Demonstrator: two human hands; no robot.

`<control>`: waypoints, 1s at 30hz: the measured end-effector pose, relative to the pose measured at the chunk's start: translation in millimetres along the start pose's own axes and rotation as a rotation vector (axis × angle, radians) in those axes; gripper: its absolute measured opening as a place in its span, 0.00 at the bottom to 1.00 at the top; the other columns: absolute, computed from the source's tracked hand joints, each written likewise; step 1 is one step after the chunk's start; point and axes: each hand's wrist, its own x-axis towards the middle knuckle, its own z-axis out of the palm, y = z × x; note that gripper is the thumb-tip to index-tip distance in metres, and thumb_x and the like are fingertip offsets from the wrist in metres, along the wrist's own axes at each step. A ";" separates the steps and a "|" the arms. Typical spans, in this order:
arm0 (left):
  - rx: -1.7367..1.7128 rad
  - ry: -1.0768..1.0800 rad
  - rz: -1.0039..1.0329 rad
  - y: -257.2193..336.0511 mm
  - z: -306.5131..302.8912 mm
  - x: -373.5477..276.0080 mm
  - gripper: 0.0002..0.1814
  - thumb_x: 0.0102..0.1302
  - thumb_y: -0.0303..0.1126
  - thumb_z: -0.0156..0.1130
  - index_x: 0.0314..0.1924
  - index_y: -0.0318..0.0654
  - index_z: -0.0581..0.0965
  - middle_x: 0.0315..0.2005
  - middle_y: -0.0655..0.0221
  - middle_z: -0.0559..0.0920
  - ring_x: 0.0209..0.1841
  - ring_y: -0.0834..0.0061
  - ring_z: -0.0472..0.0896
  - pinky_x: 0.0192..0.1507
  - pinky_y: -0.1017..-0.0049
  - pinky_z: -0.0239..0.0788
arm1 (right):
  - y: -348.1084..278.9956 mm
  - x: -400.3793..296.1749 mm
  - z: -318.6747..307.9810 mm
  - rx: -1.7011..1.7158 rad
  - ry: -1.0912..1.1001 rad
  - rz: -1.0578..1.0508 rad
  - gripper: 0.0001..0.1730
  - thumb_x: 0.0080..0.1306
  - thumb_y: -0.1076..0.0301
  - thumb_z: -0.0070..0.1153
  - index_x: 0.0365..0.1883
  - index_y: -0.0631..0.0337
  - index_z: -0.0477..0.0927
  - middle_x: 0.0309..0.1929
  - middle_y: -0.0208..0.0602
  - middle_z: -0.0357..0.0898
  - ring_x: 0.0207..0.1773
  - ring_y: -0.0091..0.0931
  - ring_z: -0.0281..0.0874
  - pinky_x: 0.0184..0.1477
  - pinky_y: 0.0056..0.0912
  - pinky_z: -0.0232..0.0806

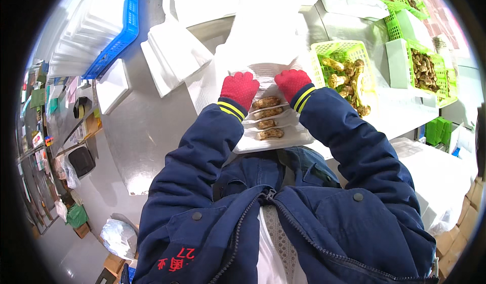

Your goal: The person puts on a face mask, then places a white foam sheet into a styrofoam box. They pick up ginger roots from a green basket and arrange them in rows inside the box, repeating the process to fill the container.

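Observation:
My left hand (240, 90), in a red dotted glove, is at the left side of a white foam sheet (269, 69). Across from it, my right hand (292, 83) wears a matching glove and lies at the sheet's right side. The fingers of both hands are bent over the sheet's near part. Between my wrists and my body, several brown mushrooms (270, 133) lie crosswise in a row, with folds of white sheet between them, in a white foam tray (258, 146). A green plastic basket (317, 62) to the right of my right hand holds larger mushrooms (357, 81).
Stacked white foam pieces (167, 52) lie left of the sheet on the metal table (140, 132). A blue crate (131, 14) full of white sheets or boards stands at the far left. More green baskets (442, 60) with mushrooms are at the right.

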 end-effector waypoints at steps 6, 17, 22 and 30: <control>0.034 -0.060 0.036 0.8 -0.8 -1.8 0.04 0.54 0.35 0.61 0.30 0.47 0.80 0.30 0.69 0.79 0.38 0.65 0.78 0.36 0.63 0.68 | -7.6 -14.2 -1.2 0.029 -0.003 -0.012 0.11 0.55 0.69 0.55 0.39 0.55 0.77 0.38 0.41 0.80 0.42 0.38 0.80 0.41 0.43 0.71; -0.038 -0.042 -0.001 6.8 -11.5 -6.3 0.07 0.49 0.35 0.58 0.27 0.42 0.78 0.28 0.63 0.79 0.36 0.60 0.78 0.36 0.61 0.69 | -7.2 -25.8 -11.0 0.033 0.076 -0.078 0.07 0.53 0.68 0.55 0.32 0.54 0.79 0.35 0.38 0.78 0.41 0.38 0.77 0.39 0.43 0.70; -0.118 0.139 0.010 11.0 -5.1 -11.5 0.08 0.50 0.33 0.63 0.32 0.44 0.77 0.35 0.67 0.77 0.44 0.62 0.75 0.39 0.61 0.68 | -7.5 -28.4 -13.4 0.031 0.070 -0.103 0.07 0.53 0.67 0.55 0.30 0.53 0.81 0.36 0.37 0.77 0.43 0.37 0.76 0.39 0.42 0.68; -0.047 0.000 0.002 15.0 1.0 -20.5 0.06 0.53 0.33 0.60 0.32 0.45 0.77 0.35 0.67 0.78 0.42 0.63 0.76 0.40 0.65 0.67 | -1.6 -32.8 -11.4 0.053 0.070 -0.170 0.06 0.53 0.67 0.54 0.29 0.53 0.81 0.36 0.38 0.76 0.44 0.37 0.75 0.39 0.43 0.68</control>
